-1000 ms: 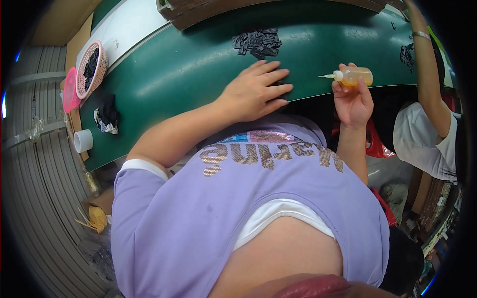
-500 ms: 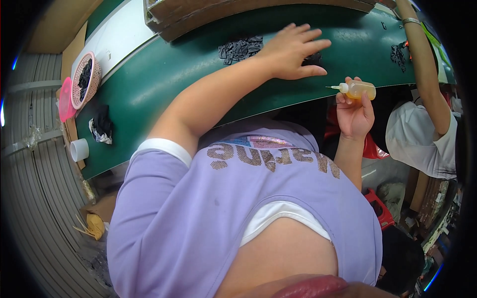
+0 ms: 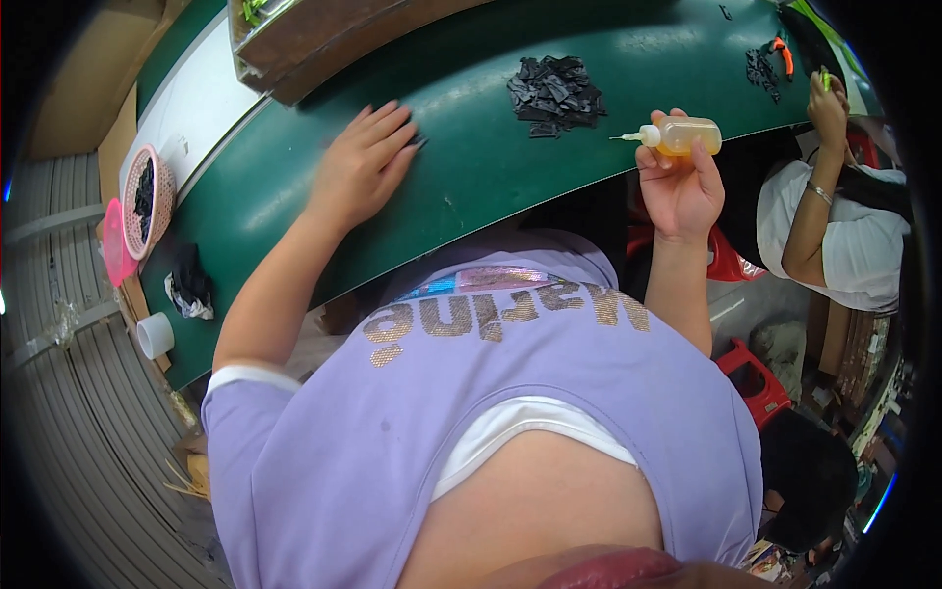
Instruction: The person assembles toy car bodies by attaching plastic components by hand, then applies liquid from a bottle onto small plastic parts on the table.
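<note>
My left hand (image 3: 365,169) lies palm down on the green tabletop (image 3: 471,187), left of the middle. Its fingers are stretched out, and a small dark piece (image 3: 420,141) shows at the fingertips; what lies under the palm is hidden. Upright near the table's front edge, my right hand (image 3: 680,191) grips a clear squeeze bottle (image 3: 693,136) of yellowish liquid. The bottle lies level in the fingers, its thin needle tip (image 3: 628,137) pointing left. Between the two hands sits a loose pile of flat black pieces (image 3: 557,95).
At the left end stand a pink basket (image 3: 149,201) of black pieces, a dark cloth (image 3: 189,280) and a white cup (image 3: 155,336). A cardboard box (image 3: 324,49) edges the back. On the right, a co-worker's hand (image 3: 829,106) holds something yellow-green near an orange-handled tool (image 3: 784,59).
My left hand has swept left, away from beside the bottle, and come down on the table. My right hand keeps the bottle. The co-worker's outstretched arm has drawn back.
</note>
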Tool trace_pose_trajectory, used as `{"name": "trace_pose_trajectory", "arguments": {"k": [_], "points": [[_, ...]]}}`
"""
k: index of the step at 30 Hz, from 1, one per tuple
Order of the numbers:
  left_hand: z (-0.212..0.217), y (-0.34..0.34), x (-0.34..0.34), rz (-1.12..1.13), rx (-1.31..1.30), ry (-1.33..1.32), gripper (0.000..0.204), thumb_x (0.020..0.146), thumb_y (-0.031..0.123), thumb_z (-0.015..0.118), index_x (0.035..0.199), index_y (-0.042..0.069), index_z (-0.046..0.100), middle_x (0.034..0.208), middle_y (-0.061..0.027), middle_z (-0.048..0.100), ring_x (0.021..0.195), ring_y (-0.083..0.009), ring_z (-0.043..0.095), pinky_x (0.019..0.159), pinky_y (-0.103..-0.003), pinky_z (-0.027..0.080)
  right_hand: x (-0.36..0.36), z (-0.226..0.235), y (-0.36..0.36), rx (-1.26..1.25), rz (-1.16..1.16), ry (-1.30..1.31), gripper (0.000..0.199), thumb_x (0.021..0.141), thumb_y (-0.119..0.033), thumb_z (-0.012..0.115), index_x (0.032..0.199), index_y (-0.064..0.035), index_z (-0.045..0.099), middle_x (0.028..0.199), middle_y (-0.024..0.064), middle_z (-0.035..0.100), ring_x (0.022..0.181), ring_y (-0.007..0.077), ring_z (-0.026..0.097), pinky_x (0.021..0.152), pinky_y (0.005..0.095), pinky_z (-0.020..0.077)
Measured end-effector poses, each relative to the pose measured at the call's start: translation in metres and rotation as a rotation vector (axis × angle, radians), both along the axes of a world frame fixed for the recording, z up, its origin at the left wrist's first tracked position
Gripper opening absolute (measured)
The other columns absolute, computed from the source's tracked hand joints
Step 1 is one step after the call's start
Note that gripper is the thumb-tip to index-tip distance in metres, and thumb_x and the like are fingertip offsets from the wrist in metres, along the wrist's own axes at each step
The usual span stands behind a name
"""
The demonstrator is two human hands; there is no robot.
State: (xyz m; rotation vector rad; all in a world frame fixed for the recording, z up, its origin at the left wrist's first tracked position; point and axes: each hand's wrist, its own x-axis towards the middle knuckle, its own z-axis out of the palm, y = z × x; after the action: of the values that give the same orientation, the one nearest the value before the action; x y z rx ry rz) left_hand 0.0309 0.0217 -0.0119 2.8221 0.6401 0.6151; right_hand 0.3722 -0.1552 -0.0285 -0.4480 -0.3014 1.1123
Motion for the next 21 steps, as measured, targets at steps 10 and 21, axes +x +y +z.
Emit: {"name": "trace_pose_trajectory", "arguments": {"k": [10,21], "points": [[0.03,-0.013,0.076,-0.028,0.036,-0.068,0.047,0.082,0.028,0.071,0.124,0.01,0.061,0.134,-0.0148,0.054,0.13,-0.0362,0.045,0.11,-0.055,0.029,0.001,0.006,0.006,0.03,0.002,0.084,0.039,0.086,-0.018,0.064,0.119,-0.0005,0.053,0.117,0.0219,0.056,0.103,0.0262,0.055,0.073,0.0349,0.0455],[-0.004,0.01,0.179,-0.204,0.067,0.085,0.034,0.093,0.034,0.056,0.123,0.019,0.063,0.136,-0.0121,0.053,0.131,-0.0343,0.044,0.11,-0.05,0.032,-0.004,0.003,0.001,-0.007,-0.058,0.11,0.04,0.087,-0.019,0.063,0.121,0.0001,0.053,0.116,0.0214,0.057,0.083,0.021,0.056,0.071,0.0316,0.0453]]}}
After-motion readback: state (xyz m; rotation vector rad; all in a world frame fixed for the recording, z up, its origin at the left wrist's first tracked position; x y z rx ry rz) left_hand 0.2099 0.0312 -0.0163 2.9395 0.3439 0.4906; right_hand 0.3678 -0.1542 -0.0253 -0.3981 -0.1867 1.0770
